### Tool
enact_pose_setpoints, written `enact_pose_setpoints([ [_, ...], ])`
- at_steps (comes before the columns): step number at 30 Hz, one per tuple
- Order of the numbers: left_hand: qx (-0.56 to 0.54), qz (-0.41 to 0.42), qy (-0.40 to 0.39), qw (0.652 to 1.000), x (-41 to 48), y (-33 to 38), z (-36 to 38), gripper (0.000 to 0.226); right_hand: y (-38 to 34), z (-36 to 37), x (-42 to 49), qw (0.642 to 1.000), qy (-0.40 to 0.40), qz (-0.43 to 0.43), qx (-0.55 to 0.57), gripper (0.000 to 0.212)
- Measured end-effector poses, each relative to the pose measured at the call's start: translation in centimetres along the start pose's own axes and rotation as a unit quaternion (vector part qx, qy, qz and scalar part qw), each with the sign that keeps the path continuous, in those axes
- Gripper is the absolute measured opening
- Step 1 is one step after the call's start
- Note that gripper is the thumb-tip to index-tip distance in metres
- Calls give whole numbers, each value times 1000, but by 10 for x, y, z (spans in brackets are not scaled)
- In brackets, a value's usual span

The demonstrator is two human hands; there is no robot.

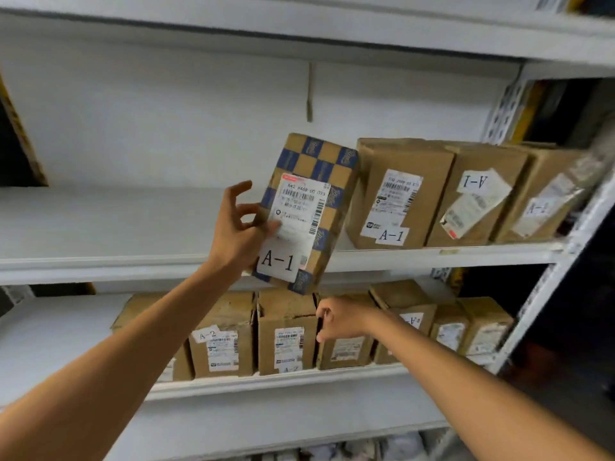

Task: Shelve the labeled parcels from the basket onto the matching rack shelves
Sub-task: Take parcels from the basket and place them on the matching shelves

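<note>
At the upper shelf (133,261), the left hand (233,241) holds a tilted A-1 parcel (319,168).

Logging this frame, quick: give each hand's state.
Left hand: pinches the checkered A-1 parcel.
Right hand: fingers curled against a lower-shelf box; grip cannot be told.

Rightmost parcel (545,201) blurred — label (536,207) perhaps A-1, lowest goods (349,450) cropped

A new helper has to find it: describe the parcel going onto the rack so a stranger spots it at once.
On the white rack, at its upper shelf, left of the plain brown A-1 boxes, the left hand holds a tilted parcel. Alone it has blue-and-tan checks, under a white A-1 label.
</note>
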State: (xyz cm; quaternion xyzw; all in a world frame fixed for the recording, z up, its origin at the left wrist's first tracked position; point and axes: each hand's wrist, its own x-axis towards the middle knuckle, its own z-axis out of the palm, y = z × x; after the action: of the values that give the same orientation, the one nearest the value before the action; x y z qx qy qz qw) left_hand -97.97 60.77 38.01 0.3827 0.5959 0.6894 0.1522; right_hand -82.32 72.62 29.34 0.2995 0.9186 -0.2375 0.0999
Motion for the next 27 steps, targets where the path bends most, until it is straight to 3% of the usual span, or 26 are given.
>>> enact_pose_setpoints([
  [6,-49,30,79,995,14,6,-6,59,16,2,-4,1000,6,10,22,54],
  [10,-26,60,112,992,21,-7,14,57,14,12,-4,1000,-2,16,1,52],
  [17,74,52,52,995,24,-32,38,71,18,11,-2,1000,11,11,-1,62],
  [27,102,47,27,993,40,-29,63,71,21,8,-12,999,24,23,1,53],
])
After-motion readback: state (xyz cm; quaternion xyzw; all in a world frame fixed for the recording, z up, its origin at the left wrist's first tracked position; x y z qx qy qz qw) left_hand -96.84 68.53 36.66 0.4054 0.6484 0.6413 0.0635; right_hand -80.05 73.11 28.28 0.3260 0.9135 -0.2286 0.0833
